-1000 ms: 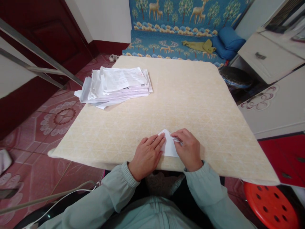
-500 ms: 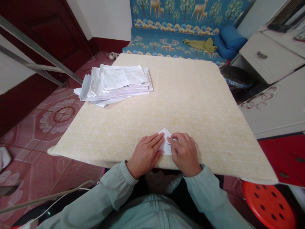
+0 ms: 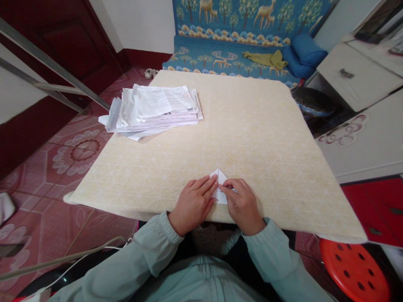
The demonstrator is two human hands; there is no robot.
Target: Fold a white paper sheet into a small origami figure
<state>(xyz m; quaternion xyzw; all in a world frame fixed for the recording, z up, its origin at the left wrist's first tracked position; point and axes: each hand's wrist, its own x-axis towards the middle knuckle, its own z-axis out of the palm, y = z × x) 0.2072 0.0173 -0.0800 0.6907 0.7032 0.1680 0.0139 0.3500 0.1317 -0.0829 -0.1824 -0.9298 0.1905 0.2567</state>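
Fingertips [image 3: 229, 184] of the right hand [image 3: 243, 206] curl close together over the right edge of a small folded white paper triangle [image 3: 221, 193]; they seem to hold it, though I cannot tell whether the thumb slips under the fold. The left hand [image 3: 193, 205] lies flatter, its fingers [image 3: 206, 186] straight and together, their tips against the triangle's left edge. The triangle sits between the two hands, near the table edge closest to the person; its long axis runs straight away from the body, with the apex pointing forward just beyond the fingertips and the base toward the wrists. Both hands touch it, neither clearly nearer; the right hand's fingers reach farther over the paper, while the left hand's lie along its side.

Pale green sleeves [image 3: 270, 256] with gathered cuffs run back from both wrists; the cream tabletop [image 3: 261, 142], faintly patterned in white lattice, bears the triangle; a loose stack of printed papers [image 3: 151, 111] lies on it ahead and to the left, well apart from the hands. Past the far edge stands a blue deer-patterned bench [image 3: 229, 54] holding an olive cloth [image 3: 266, 59] and a blue cushion [image 3: 304, 50]; a red plastic stool [image 3: 354, 272] sits low on the right; pink patterned floor tiles [image 3: 78, 151] spread on the left.
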